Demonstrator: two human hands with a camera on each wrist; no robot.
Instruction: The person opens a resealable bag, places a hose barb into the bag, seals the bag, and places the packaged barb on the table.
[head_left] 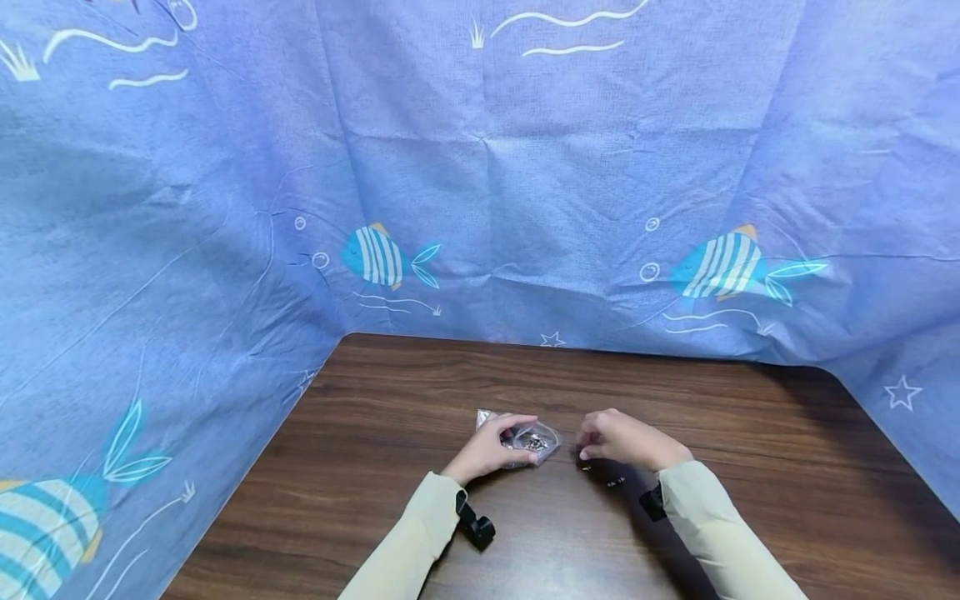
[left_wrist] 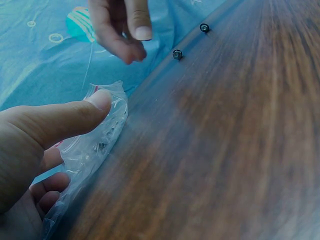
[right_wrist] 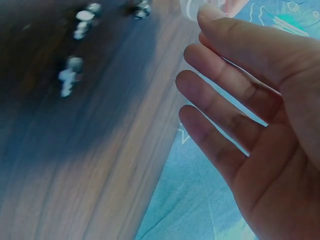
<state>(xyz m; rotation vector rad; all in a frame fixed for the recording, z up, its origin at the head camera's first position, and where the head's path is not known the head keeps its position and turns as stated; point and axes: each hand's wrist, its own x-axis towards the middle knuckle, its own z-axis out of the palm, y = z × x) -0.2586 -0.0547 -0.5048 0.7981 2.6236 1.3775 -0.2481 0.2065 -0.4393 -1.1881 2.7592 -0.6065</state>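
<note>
A small clear zip bag (head_left: 546,435) lies on the table with a cluster of small dark and silver screws (head_left: 535,442) inside it. My left hand (head_left: 491,450) holds it, thumb (left_wrist: 102,100) along the mouth and fingers on the other side. To the right of the bag, my right hand (head_left: 618,437) hovers low over the table. Its lower fingers (right_wrist: 215,95) are loosely extended in the right wrist view, and no object shows between thumb and fingertips in the left wrist view. Loose screws (head_left: 615,482) lie on the wood just below this hand; one screw (right_wrist: 141,10) is nearest the bag.
The dark wood-grain table (head_left: 420,375) reaches back to a blue fish-print cloth (head_left: 555,208) hanging behind it and along the left side. Black straps (head_left: 474,521) sit on both wrists, below light sleeves (head_left: 408,533).
</note>
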